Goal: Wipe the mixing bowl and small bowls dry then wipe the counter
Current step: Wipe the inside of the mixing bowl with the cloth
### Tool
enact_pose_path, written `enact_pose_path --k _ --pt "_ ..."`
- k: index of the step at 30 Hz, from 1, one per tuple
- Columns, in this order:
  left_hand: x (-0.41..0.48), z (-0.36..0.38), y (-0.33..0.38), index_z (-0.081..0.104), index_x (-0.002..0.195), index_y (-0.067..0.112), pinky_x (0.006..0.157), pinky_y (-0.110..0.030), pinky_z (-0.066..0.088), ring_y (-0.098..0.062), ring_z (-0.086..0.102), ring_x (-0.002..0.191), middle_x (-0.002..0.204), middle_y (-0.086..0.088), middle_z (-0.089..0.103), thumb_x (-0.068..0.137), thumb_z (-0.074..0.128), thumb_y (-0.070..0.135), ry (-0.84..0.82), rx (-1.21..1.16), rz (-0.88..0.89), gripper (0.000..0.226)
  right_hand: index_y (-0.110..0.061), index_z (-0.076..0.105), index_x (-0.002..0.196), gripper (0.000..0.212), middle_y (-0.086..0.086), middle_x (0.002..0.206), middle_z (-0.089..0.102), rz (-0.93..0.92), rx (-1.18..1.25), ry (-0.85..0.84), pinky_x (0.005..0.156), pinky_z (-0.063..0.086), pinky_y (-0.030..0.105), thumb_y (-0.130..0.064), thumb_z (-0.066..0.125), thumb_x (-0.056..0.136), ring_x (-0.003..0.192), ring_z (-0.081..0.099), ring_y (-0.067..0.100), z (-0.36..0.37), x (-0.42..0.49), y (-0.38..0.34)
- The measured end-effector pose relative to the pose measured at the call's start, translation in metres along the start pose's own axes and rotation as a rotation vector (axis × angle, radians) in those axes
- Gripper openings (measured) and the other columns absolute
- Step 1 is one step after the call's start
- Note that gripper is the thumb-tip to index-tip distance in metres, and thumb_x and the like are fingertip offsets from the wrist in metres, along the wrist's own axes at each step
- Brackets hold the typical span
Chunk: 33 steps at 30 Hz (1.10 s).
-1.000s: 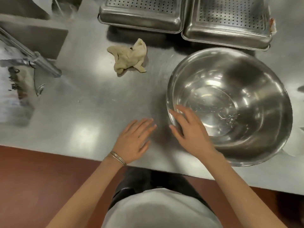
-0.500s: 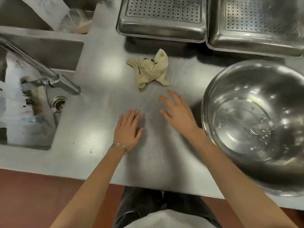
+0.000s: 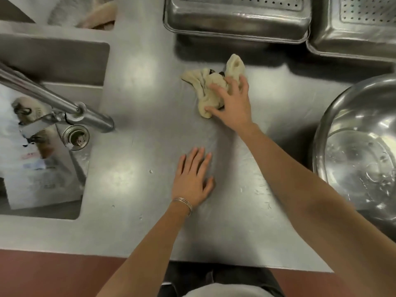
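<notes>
Gripping cloth with right hand, fingers curled; resting left hand flat on counter, fingers together (mixing bowl at right).

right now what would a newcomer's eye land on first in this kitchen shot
The right hand gripping a crumpled beige cloth at mid-counter, in front of two perforated steel pans. Then the large shiny steel mixing bowl at the right edge, wet inside, and the left hand flat on the steel counter.

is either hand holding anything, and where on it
The right hand grips the beige cloth round its bunched middle, thumb at its near end; the left hand lies flat on the counter, holding nothing.
</notes>
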<state>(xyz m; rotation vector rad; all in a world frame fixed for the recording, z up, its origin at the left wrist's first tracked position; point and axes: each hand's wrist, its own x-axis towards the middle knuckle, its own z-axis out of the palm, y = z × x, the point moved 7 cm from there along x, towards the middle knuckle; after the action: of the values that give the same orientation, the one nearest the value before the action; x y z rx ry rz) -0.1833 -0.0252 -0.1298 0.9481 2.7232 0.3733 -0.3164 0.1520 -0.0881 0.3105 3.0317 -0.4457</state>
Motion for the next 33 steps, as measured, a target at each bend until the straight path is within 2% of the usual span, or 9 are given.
enact_pose_path --k 3,6,14,17,19,23,25,29,33 --pt "0.0 -0.001 0.001 0.025 0.146 0.018 0.116 -0.043 0.005 -0.022 0.008 0.144 0.154 -0.007 0.02 0.09 0.042 0.04 0.002 -0.005 0.011 0.063 -0.022 0.059 0.112 0.033 0.011 0.123 0.05 0.005 -0.004 0.186 0.091 0.046 0.042 -0.035 0.065 0.082 0.122 0.035 0.037 -0.014 -0.012 0.001" --pt "0.0 -0.004 0.002 0.026 0.146 0.018 0.116 -0.044 0.006 -0.021 0.008 0.144 0.154 -0.007 0.021 0.09 0.042 0.039 0.001 -0.012 0.008 0.062 -0.018 0.062 0.104 0.023 0.012 0.116 0.052 0.017 0.056 0.222 0.079 0.046 0.032 -0.022 0.065 0.081 0.112 0.041 0.034 -0.021 -0.034 0.008" --pt "0.0 -0.002 0.002 0.028 0.145 0.017 0.116 -0.044 0.008 -0.023 0.013 0.143 0.153 -0.007 0.024 0.09 0.04 0.041 0.007 0.006 0.023 0.061 -0.019 0.066 0.093 0.019 0.012 0.098 0.055 0.151 0.037 0.211 0.061 0.05 0.036 -0.017 0.072 0.075 0.086 0.047 0.036 -0.021 -0.188 0.024" --pt "-0.001 -0.003 0.003 0.029 0.145 0.016 0.115 -0.045 0.008 -0.024 0.015 0.142 0.153 -0.01 0.024 0.088 0.034 0.042 0.012 0.0 0.035 0.062 -0.023 0.065 0.092 0.021 0.008 0.1 0.055 0.188 0.026 0.223 0.065 0.05 0.037 -0.017 0.074 0.074 0.087 0.046 0.032 -0.017 -0.256 0.022" --pt "-0.002 -0.005 0.003 0.03 0.144 0.014 0.115 -0.046 0.009 -0.026 0.016 0.141 0.152 -0.012 0.025 0.088 0.033 0.042 0.011 -0.002 0.05 0.063 -0.03 0.061 0.101 0.026 0.008 0.112 0.053 0.204 0.049 0.234 0.072 0.047 0.045 -0.028 0.071 0.077 0.099 0.046 0.033 -0.019 -0.28 0.022" --pt "-0.004 -0.008 0.004 0.033 0.143 0.011 0.115 -0.049 0.011 -0.028 0.016 0.141 0.151 -0.014 0.026 0.086 0.032 0.041 -0.026 0.002 0.059 0.064 -0.044 0.033 0.137 0.077 0.007 0.149 0.021 0.325 0.147 0.04 0.095 0.028 0.064 -0.07 0.056 0.068 0.136 0.01 0.038 -0.004 -0.266 0.024" --pt "-0.006 -0.012 0.006 0.039 0.139 0.009 0.114 -0.051 0.016 -0.031 0.022 0.139 0.148 -0.016 0.032 0.085 0.034 0.04 -0.043 -0.007 0.073 0.062 -0.046 0.027 0.14 0.089 0.007 0.154 0.01 0.356 0.162 -0.045 0.1 0.021 0.065 -0.073 0.062 0.062 0.137 0.002 0.04 0.011 -0.253 0.024" --pt "-0.015 -0.025 0.012 0.055 0.124 0.006 0.106 -0.048 0.033 -0.034 0.044 0.126 0.134 -0.016 0.049 0.083 0.037 0.034 -0.038 -0.05 0.128 0.053 -0.03 0.057 0.113 0.057 0.013 0.129 0.048 0.329 0.055 0.107 0.086 0.04 0.056 -0.05 0.077 0.064 0.108 0.042 0.047 0.007 -0.247 0.021" --pt "-0.03 -0.039 0.034 0.055 0.123 0.008 0.103 -0.043 0.037 -0.031 0.049 0.12 0.131 -0.014 0.052 0.083 0.037 0.035 -0.02 -0.027 0.229 0.052 -0.022 0.065 0.095 0.042 0.011 0.105 0.059 0.29 0.051 0.163 0.071 0.045 0.044 -0.03 0.084 0.058 0.081 0.054 0.041 -0.01 -0.253 0.02"
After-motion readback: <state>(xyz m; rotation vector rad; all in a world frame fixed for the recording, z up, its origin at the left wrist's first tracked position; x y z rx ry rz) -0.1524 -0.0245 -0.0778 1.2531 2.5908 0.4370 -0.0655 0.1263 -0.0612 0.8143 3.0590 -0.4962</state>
